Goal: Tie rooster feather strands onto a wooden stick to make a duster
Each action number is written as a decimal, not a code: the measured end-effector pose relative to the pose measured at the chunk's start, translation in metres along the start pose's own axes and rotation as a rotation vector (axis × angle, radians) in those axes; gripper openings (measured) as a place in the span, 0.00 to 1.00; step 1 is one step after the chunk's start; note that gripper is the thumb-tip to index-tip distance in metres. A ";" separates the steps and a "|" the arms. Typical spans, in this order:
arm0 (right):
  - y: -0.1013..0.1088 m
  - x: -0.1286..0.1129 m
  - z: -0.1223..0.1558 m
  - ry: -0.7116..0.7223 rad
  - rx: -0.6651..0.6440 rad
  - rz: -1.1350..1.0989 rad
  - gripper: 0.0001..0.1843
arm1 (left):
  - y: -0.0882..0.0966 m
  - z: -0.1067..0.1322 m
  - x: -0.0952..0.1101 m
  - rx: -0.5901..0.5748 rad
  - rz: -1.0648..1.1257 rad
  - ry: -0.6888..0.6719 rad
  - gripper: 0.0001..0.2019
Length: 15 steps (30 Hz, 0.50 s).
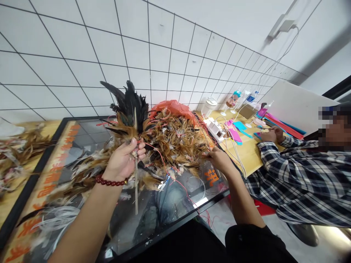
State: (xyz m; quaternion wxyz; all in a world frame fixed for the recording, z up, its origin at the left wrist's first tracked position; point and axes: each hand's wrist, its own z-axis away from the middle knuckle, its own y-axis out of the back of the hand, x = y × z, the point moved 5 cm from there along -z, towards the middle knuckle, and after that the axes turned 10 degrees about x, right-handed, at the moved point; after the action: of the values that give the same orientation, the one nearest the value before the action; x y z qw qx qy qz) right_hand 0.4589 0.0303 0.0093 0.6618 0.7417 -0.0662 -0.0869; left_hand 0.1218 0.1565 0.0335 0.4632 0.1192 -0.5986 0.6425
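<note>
My left hand (124,159) is closed round a thin wooden stick (136,190) with a tuft of dark feathers (128,106) bound at its top; a red thread runs from the grip. A bead bracelet sits on that wrist. My right hand (218,159) reaches into the big pile of brown feathers (175,140) on the glass table (170,208), fingers pinched at the pile's right edge. What they pinch is too small to name.
An orange plastic bag (172,107) lies behind the pile. More feathers (16,153) lie at the far left. A person in a plaid shirt (298,179) sits at the right by a wooden table (248,149) with a power strip, cables, coloured sheets and bottles.
</note>
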 end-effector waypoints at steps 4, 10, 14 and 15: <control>0.047 -0.025 -0.013 0.074 0.205 -0.447 0.09 | -0.003 -0.004 0.002 0.005 0.045 0.019 0.07; 0.051 -0.141 -0.059 0.055 -0.001 -1.653 0.19 | -0.016 -0.004 -0.004 -0.012 0.069 0.008 0.08; 0.037 -0.203 -0.072 0.028 -0.244 -1.886 0.25 | -0.012 0.000 -0.007 0.039 0.010 -0.008 0.09; 0.036 -0.209 -0.074 0.016 -0.225 -1.888 0.25 | -0.010 0.001 -0.007 0.062 -0.011 -0.010 0.08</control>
State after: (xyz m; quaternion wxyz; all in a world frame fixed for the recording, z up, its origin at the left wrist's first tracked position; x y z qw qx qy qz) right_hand 0.2713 0.1425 0.0614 0.3861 0.4214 0.5737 -0.5867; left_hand 0.1324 0.1513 0.0348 0.4599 0.1400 -0.5802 0.6575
